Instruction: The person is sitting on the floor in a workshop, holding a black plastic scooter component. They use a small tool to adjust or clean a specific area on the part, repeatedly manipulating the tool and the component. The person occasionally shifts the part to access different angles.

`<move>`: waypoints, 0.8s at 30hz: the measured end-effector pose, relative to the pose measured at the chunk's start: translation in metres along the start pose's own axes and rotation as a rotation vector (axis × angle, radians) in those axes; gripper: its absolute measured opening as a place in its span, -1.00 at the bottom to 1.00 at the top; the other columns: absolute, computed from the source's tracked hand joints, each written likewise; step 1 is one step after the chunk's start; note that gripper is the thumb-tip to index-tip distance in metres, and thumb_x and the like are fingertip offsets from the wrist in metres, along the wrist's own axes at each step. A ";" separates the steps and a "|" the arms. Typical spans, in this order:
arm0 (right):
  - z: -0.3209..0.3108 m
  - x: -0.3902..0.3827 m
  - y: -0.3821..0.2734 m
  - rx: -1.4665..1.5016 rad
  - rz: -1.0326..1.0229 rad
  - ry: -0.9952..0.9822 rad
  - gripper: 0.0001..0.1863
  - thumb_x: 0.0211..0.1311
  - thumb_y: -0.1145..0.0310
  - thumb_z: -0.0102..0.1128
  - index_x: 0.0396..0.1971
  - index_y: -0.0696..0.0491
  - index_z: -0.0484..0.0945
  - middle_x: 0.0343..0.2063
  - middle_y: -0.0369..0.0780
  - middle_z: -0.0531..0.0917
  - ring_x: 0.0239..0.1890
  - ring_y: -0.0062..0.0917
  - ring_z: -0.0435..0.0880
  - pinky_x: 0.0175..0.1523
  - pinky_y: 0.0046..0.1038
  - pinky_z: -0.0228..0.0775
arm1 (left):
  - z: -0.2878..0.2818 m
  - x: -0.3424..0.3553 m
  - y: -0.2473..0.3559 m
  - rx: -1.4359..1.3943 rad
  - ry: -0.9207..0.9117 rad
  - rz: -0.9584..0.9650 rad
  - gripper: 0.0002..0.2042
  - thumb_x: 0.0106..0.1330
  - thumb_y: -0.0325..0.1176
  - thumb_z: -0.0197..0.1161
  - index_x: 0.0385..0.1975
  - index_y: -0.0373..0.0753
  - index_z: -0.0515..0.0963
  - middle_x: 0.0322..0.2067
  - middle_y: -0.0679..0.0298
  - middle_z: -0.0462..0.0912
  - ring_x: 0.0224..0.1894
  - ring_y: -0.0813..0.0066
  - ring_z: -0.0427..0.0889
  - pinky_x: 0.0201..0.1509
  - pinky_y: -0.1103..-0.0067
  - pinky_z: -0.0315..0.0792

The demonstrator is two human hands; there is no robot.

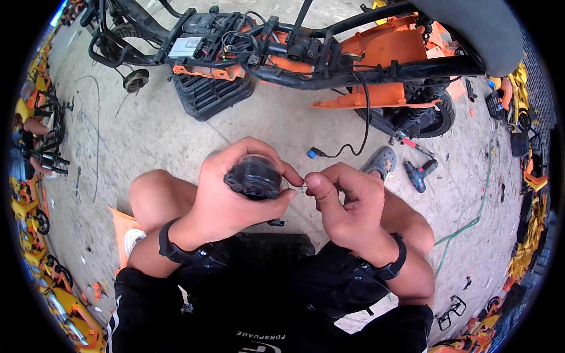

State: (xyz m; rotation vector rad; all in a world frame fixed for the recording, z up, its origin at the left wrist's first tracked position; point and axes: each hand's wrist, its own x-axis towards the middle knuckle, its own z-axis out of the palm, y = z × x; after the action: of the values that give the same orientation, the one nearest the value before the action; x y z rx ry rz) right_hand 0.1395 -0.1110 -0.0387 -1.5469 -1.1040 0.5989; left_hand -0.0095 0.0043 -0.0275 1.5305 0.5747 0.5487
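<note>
My left hand (216,200) is wrapped round a black plastic housing (253,176) with a rounded, shiny, partly see-through top; its exact kind does not show. I hold it above my lap, between my knees. Just to its right, my right hand (356,206) is closed in a pinch, thumb against index finger, close to the left index fingertip. A short, thin, pale strand, perhaps a wire, seems to run between the thumb and fingertips there. Its ends are hidden by the fingers. A small dark piece (275,222) pokes out below my left hand.
A stripped scooter frame (294,65) with orange panels lies across the far side, propped on a black crate (212,97). From it hangs a black cable with a blue connector (315,153). A cordless drill (419,175) lies right of my shoe (381,162). Yellow scooter parts line both sides.
</note>
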 end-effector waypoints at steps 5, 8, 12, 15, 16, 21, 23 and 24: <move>0.001 0.003 -0.002 -0.160 -0.166 -0.040 -0.84 0.16 0.45 0.34 -0.56 0.17 0.60 -0.75 -0.18 0.52 -0.77 -0.43 0.47 -0.65 -0.48 0.22 | 0.003 0.000 -0.009 0.043 0.032 0.032 -0.72 -0.03 -0.63 0.40 -0.33 -0.28 0.47 -0.45 0.28 0.69 -0.38 0.68 0.61 -0.28 0.65 0.51; -0.002 0.007 0.002 -0.219 -0.231 -0.167 -0.79 0.28 0.39 0.26 -0.51 0.19 0.63 -0.72 -0.24 0.60 -0.69 -0.67 0.57 -0.57 -0.61 0.32 | 0.001 0.001 -0.010 0.019 0.044 0.040 -0.73 -0.03 -0.64 0.37 -0.34 -0.28 0.48 -0.46 0.29 0.69 -0.38 0.67 0.62 -0.28 0.64 0.51; -0.004 0.004 0.003 -0.033 0.058 -0.344 -0.77 0.32 0.37 0.22 -0.49 0.20 0.64 -0.74 -0.27 0.59 -0.70 -0.68 0.55 -0.58 -0.61 0.32 | 0.000 0.000 -0.007 0.053 0.029 0.003 -0.74 -0.03 -0.65 0.34 -0.34 -0.29 0.47 -0.46 0.29 0.68 -0.36 0.68 0.62 -0.27 0.65 0.50; -0.009 0.007 -0.004 0.048 0.220 -0.384 -0.74 0.34 0.35 0.20 -0.50 0.21 0.63 -0.75 -0.27 0.57 -0.72 -0.70 0.50 -0.60 -0.61 0.27 | 0.000 0.001 -0.003 0.067 0.026 -0.041 -0.75 -0.03 -0.65 0.32 -0.34 -0.30 0.47 -0.47 0.29 0.68 -0.36 0.69 0.61 -0.28 0.66 0.50; -0.008 0.007 -0.007 0.104 0.286 -0.377 -0.73 0.33 0.35 0.21 -0.52 0.21 0.62 -0.76 -0.26 0.55 -0.75 -0.70 0.45 -0.61 -0.60 0.23 | -0.002 0.002 -0.003 0.114 0.052 -0.017 -0.75 -0.03 -0.66 0.31 -0.35 -0.30 0.47 -0.47 0.29 0.68 -0.36 0.69 0.61 -0.28 0.66 0.50; -0.019 0.007 -0.011 0.335 0.447 -0.331 -0.68 0.37 0.27 0.17 -0.49 0.20 0.64 -0.75 -0.32 0.53 -0.72 -0.74 0.43 -0.60 -0.63 0.24 | -0.019 0.013 0.001 0.008 0.173 -0.119 -0.73 -0.03 -0.67 0.30 -0.33 -0.29 0.45 -0.46 0.27 0.68 -0.36 0.66 0.59 -0.25 0.67 0.48; -0.022 0.009 -0.008 0.417 0.480 -0.349 -0.67 0.39 0.24 0.15 -0.47 0.19 0.65 -0.74 -0.33 0.54 -0.70 -0.75 0.44 -0.58 -0.65 0.26 | -0.018 0.010 -0.005 -0.035 0.138 -0.094 -0.72 -0.02 -0.68 0.31 -0.31 -0.30 0.43 -0.44 0.25 0.68 -0.34 0.66 0.60 -0.25 0.67 0.48; -0.022 0.010 -0.008 0.398 0.465 -0.352 -0.66 0.39 0.23 0.15 -0.46 0.19 0.65 -0.73 -0.33 0.54 -0.69 -0.75 0.45 -0.58 -0.65 0.27 | -0.017 0.009 -0.007 -0.057 0.120 -0.081 -0.71 -0.01 -0.68 0.32 -0.30 -0.30 0.43 -0.42 0.24 0.68 -0.34 0.65 0.60 -0.24 0.67 0.47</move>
State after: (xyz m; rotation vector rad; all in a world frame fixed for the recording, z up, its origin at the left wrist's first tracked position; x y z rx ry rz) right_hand 0.1595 -0.1122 -0.0235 -1.3739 -0.8049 1.3630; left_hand -0.0140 0.0226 -0.0339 1.4209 0.7047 0.5921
